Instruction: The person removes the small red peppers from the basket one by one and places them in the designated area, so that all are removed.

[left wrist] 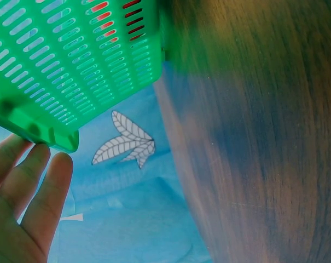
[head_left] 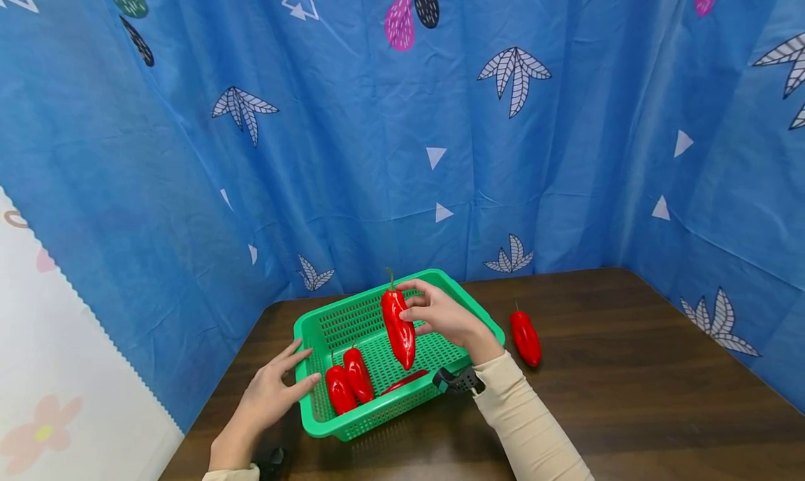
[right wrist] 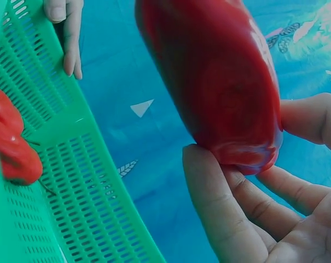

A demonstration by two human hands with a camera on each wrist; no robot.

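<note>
A long glossy red pepper with a green stem hangs above the green plastic basket, pinched between the thumb and fingers of my right hand. In the right wrist view that pepper fills the upper middle, its end between thumb and fingertips. My left hand lies at the basket's left rim with its fingers spread and nearly straight. Its fingertips meet the rim in the left wrist view. Inside the basket, two red peppers lie at the left, and another red pepper is partly hidden by the front wall.
One more red pepper lies on the dark wooden table, right of the basket. A blue patterned curtain hangs behind and along both sides. At the far left hangs a white cloth with flower prints.
</note>
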